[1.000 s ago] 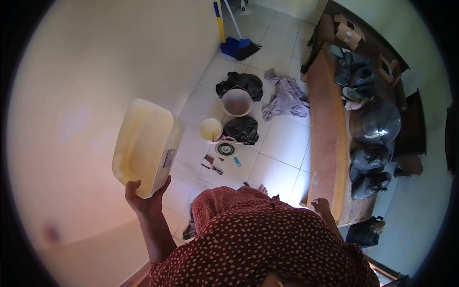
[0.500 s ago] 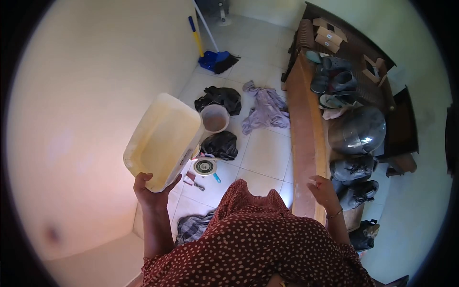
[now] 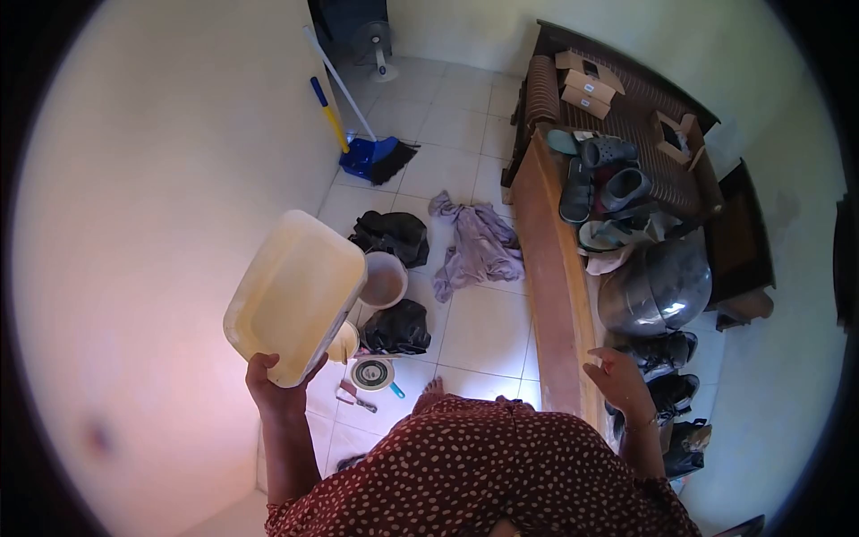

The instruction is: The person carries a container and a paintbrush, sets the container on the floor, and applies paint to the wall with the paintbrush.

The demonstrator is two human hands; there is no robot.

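Note:
My left hand grips the lower edge of a cream rectangular plastic tub, thumb inside the rim; the tub is tilted with its open side towards me. My right hand is raised near the wooden cabinet edge, fingers partly spread, holding nothing. On the floor beyond the tub stand a round bucket between two black plastic bags and a small pot, partly hidden by the tub. Close by lie a round lid, a turquoise-handled tool and a scraper.
A crumpled lilac cloth lies on the tiles. A broom and blue dustpan lean by the left wall. Shoes and a helmet sit along the wooden cabinet at right. A fan stands behind.
The view has shifted, bringing the fan and more far floor into sight. My left hand still holds the tub. My right hand has risen from beside my body to near the cabinet edge.

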